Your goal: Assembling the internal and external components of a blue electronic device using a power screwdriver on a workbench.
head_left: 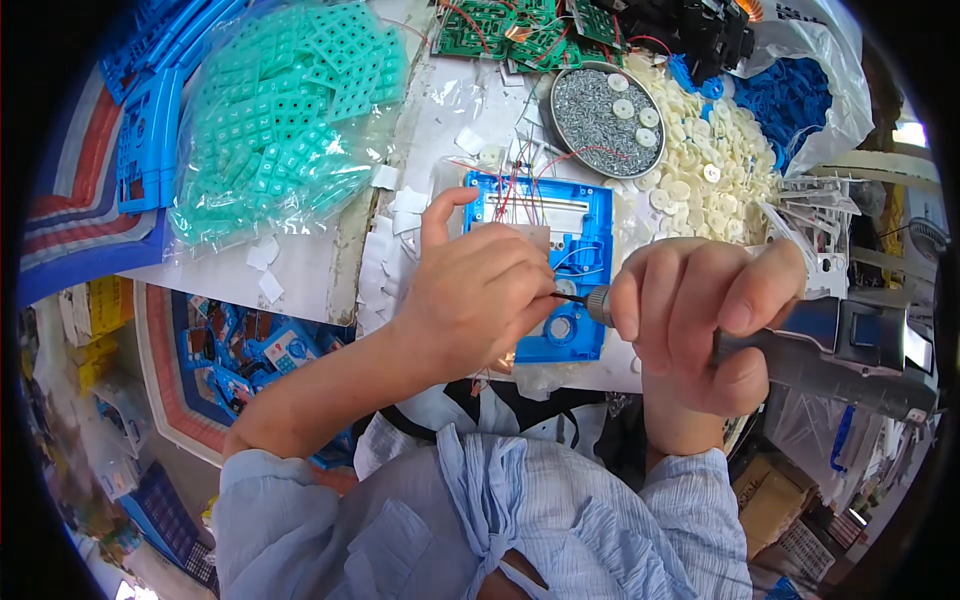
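Note:
My right hand (690, 310) is wrapped around a dark electric screwdriver (820, 365), whose body extends to the right. Its thin bit points left, toward the fingertips of my left hand (480, 290). Those fingertips are pinched together at the bit's tip; whatever they hold is too small or hidden to name, and the index finger stretches away from the rest. Under both hands lies an open blue plastic housing (597, 215) with thin red and dark wires rising from its far end. My left hand covers part of its left side.
A round tin of small screws (590, 110) stands beyond the housing, beside a heap of cream plastic discs (725, 150). Bagged green keypads (290, 110) lie far left, near blue housings (150, 150). Green circuit boards (475, 30) sit at the back; a bag holds blue parts (785, 105).

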Motion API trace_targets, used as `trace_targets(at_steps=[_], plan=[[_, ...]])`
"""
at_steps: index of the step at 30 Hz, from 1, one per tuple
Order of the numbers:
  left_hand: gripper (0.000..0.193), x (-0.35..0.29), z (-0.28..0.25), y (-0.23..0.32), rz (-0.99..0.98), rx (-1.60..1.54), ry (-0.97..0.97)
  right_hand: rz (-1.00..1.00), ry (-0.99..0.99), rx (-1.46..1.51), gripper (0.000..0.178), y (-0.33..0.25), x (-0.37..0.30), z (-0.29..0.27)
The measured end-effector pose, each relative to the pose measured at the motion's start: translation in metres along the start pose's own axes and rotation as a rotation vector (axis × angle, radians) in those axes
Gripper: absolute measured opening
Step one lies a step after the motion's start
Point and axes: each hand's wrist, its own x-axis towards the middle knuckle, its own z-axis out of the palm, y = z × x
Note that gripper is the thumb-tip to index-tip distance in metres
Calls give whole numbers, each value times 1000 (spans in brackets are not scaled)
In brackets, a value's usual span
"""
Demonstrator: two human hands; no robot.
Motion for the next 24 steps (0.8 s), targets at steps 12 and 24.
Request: trace_targets(at_steps=[12,24], plan=[[23,170,55,-85,-7,778,-434,-36,70,74,32,6,-2,-14],[25,170,55,-83,45,698,-504,37,54,-67,28,59,18,22]])
